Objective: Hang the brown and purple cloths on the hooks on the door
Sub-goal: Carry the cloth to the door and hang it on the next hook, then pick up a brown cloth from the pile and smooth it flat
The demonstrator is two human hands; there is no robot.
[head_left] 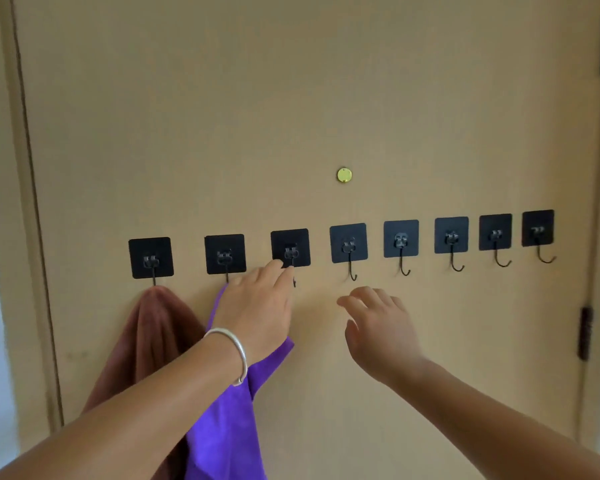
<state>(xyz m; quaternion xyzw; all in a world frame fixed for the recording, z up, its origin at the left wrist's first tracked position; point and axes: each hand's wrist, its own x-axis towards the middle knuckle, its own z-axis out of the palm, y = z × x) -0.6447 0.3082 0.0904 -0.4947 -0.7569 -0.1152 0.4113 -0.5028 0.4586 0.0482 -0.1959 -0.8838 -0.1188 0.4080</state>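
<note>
Both cloths look hung. Brown cloth point(153, 337) drapes from the first hook point(151, 258) at the door's point(222, 116) left end; purple cloth point(222, 420) hangs just beside it from the second hook point(225, 253), its top hidden behind the left hand point(257, 306), so I can't confirm the hook actually catches it. Left hand, silver bangle point(238, 355) on the wrist, has its fingers stretched out, tips at the lower edge of the third hook point(290, 247), gripping nothing that I can see. Right hand point(374, 327) hovers off the door below the fourth hook point(348, 242), fingers loosely spread, empty. Six hooks to the right are bare; brass peephole point(344, 175) sits above the row. My read: the hanging step is done or in final check. Next move likely needs only a look that the purple cloth sits on its hook, then both hands pulling clear without brushing either cloth off. Risk: the left forearm crosses in front of the purple cloth and could drag it.
</note>
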